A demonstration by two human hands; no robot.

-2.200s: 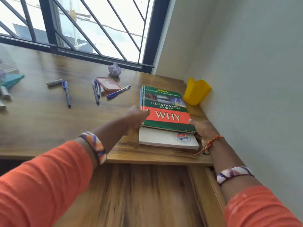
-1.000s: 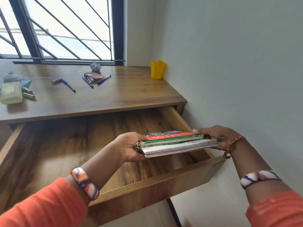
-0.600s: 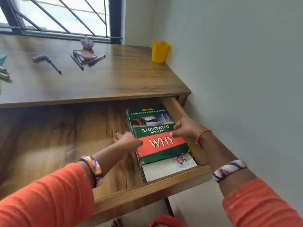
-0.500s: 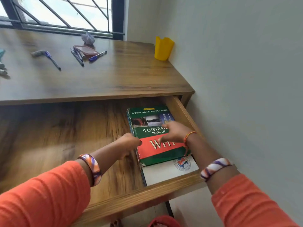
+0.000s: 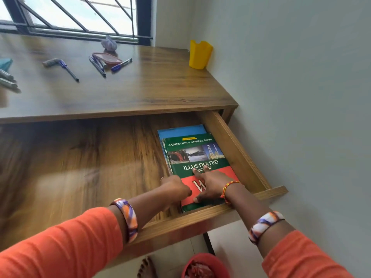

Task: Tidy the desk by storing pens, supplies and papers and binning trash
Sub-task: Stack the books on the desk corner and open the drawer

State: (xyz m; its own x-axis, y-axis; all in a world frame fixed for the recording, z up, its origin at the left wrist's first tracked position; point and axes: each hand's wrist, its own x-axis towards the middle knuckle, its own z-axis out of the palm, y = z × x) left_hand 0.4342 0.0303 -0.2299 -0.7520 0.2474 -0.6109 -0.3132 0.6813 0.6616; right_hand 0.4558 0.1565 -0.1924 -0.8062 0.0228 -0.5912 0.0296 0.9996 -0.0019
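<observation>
A green and red book (image 5: 197, 155) lies on a blue one (image 5: 180, 130) in the right end of the open drawer (image 5: 236, 149). My right hand (image 5: 210, 184) presses flat on the green cover, fingers spread. My left hand (image 5: 174, 187) touches the stack's left edge, its fingers curled and partly hidden. On the desktop (image 5: 140, 87) lie several pens (image 5: 98, 66), a blue marker (image 5: 121, 64), a crumpled paper ball (image 5: 109, 44) and a small pink-rimmed lid (image 5: 107, 58).
A yellow cup (image 5: 199, 54) stands at the desk's back right by the wall. More pens and a teal item sit at the far left edge (image 5: 7, 81). A red bin (image 5: 204, 266) with scraps is on the floor below the drawer, beside a bare foot.
The book stack went from the desktop into the drawer. Since half a second ago the top book slid toward the drawer front, uncovering a blue cover behind and hiding the white one.
</observation>
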